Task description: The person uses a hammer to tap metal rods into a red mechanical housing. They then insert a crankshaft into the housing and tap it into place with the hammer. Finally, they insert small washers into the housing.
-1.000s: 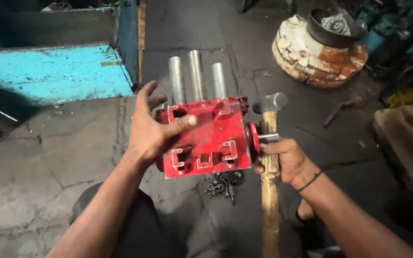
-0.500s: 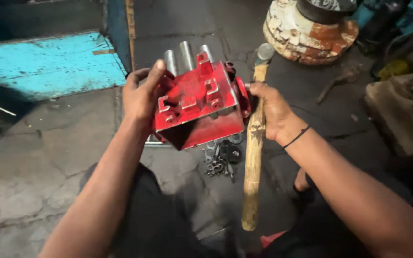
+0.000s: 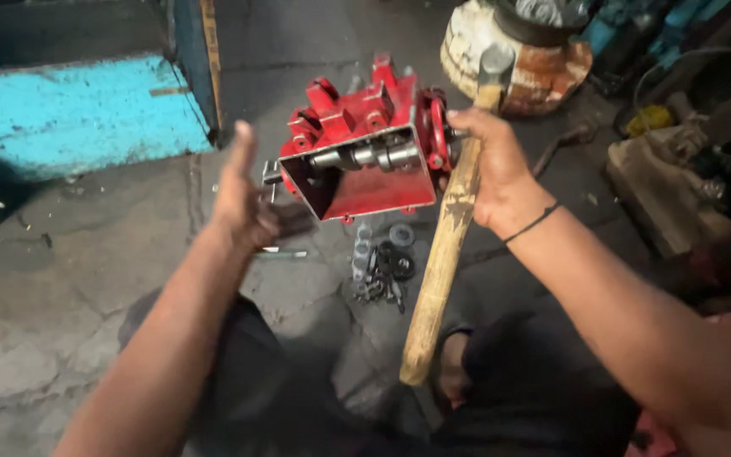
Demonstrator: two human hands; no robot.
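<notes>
Red-painted cast metal housing [image 3: 364, 144], box-shaped, open face turned toward you, with a steel camshaft [image 3: 365, 156] lying across its inside; held up in the air above the grey concrete floor [image 3: 61, 279], just over a small heap of dark washers, rings and bolts [image 3: 382, 267]

Right hand [image 3: 492, 169]: closed around the housing's right end at the red round flange, and the same grip pins the pale wooden handle of a steel-headed hammer [image 3: 446, 245] against the palm. The handle hangs down and toward you; the head stands above the knuckles. Wrist bent inward, a thin black band on it, forearm running in from lower right.

Left hand [image 3: 243, 199]: open, palm facing the housing, fingers spread and pointing up, thumb outward. It holds nothing and stands just beside the housing's left edge, near a short steel stub that juts out there; I judge it apart, not touching.

Handling note: one hand carries both casting and hammer, so keep that grip firm and the open face tilted up enough that the shaft stays seated. Bring your free palm under the left corner for support.

Surroundings: turquoise painted metal bench [image 3: 69, 110] at upper left; rusty white round motor casing [image 3: 518, 51] at upper right
</notes>
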